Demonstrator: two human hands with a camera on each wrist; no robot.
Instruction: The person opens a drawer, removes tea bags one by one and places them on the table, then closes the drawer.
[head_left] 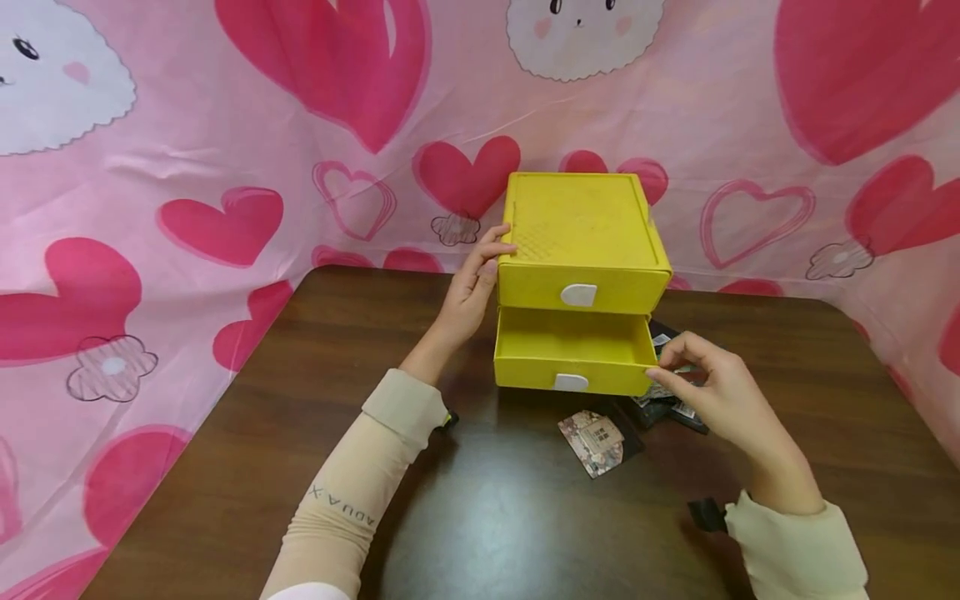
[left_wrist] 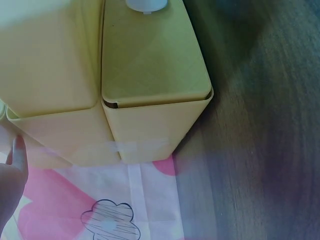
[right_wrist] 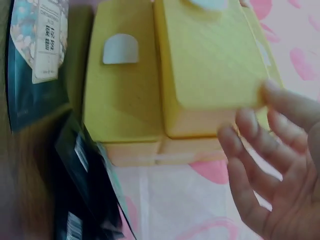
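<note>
A yellow three-tier drawer cabinet (head_left: 577, 212) stands at the back of the table. Its middle drawer (head_left: 573, 377) is pulled out, and its visible inside is bare. The top drawer (head_left: 536, 287) is closed; so is the bottom drawer (right_wrist: 122, 95), which the head view hides under the middle one. My left hand (head_left: 472, 287) rests along the cabinet's upper left side, fingers extended. With thumb and forefinger, my right hand (head_left: 716, 392) pinches the middle drawer's front right corner. In the right wrist view the other fingers are spread loosely beside it.
A dark packet with a floral label (head_left: 596, 442) lies in front of the cabinet. Several black packets (head_left: 686, 412) lie at its right, partly behind my right hand. A pink heart-patterned cloth (head_left: 360, 217) hangs behind the brown table (head_left: 300, 358).
</note>
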